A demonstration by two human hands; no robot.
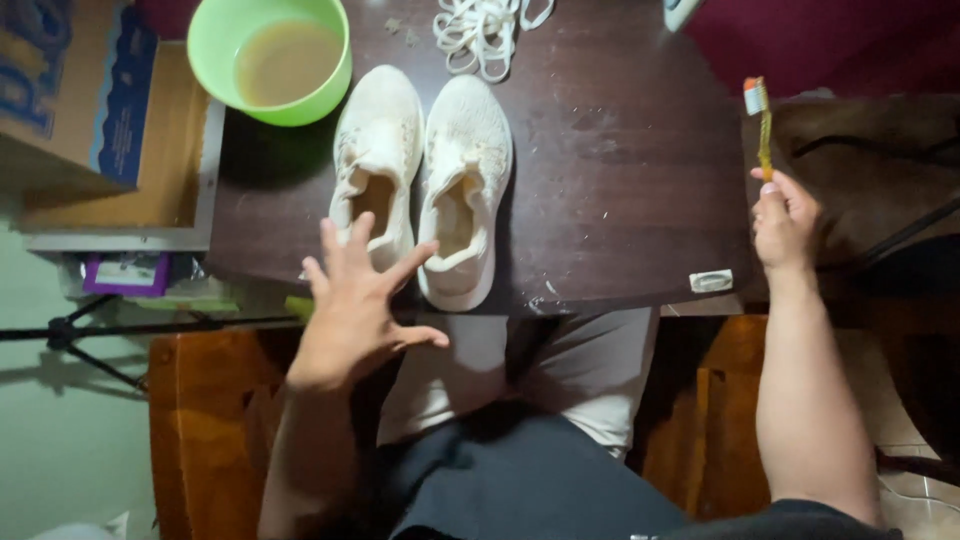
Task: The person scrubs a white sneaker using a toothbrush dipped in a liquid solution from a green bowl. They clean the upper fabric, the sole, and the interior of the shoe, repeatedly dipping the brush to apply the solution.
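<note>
While the person sits at the dark wooden table (pixel 620 150), the left hand (pixel 355 300) hangs with fingers spread wide, holding nothing, just over the heel of the left white sneaker (pixel 377 160) at the table's near edge. Its mate, the right white sneaker (pixel 463 185), lies just beside it, toes pointing away, both with the laces out. A heap of white shoelaces (pixel 485 35) rests beyond the toes, near the far edge. The right hand (pixel 782 222) is well apart, off the table's right side, fingers closed around the handle of a yellow toothbrush (pixel 763 125) held upright, bristle head on top. A green bowl (pixel 215 50) of murky brownish water stands at the far left corner, near the left sneaker's toe.
</note>
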